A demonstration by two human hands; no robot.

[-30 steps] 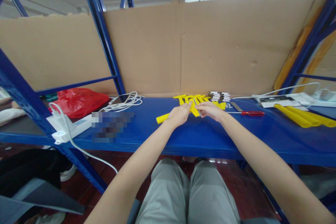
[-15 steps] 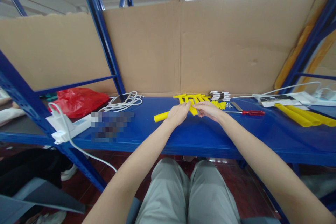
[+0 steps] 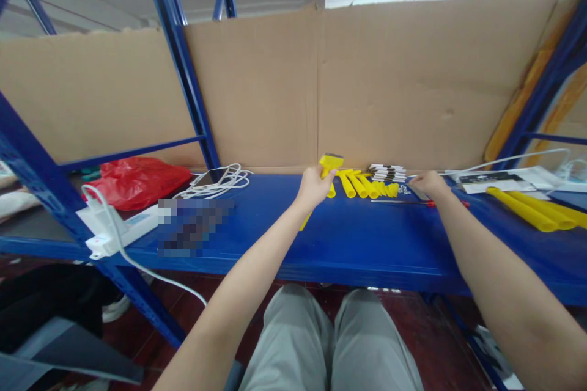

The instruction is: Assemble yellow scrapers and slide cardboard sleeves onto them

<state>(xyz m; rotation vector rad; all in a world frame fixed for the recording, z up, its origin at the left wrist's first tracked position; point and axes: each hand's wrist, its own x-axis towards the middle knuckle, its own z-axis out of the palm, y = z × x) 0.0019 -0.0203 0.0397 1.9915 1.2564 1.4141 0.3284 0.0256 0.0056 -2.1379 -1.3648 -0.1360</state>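
My left hand [image 3: 314, 187] is closed round the handle of a yellow scraper [image 3: 331, 163], held above the table with its head up and a dark blade edge on top. The handle's lower end shows below my wrist. My right hand [image 3: 429, 184] is closed over a flat grey metal strip [image 3: 419, 193]; its fingertips are partly hidden. Just below lies a screwdriver [image 3: 398, 201] with a red handle, partly behind my right wrist. Several yellow scrapers [image 3: 359, 186] lie in a row between my hands, beside small yellow pieces [image 3: 386, 190].
A stack of white and dark packets [image 3: 387, 173] lies against the cardboard wall [image 3: 257, 91]. Yellow tubes [image 3: 527, 211] lie at the right of the blue table [image 3: 367, 238]. On the left are a red bag [image 3: 142, 183], a white cable [image 3: 224, 182] and a power strip [image 3: 123, 229].
My right hand has left the scraper head and moved right to the metal strip. My left hand has turned the scraper from lying sideways to head up.
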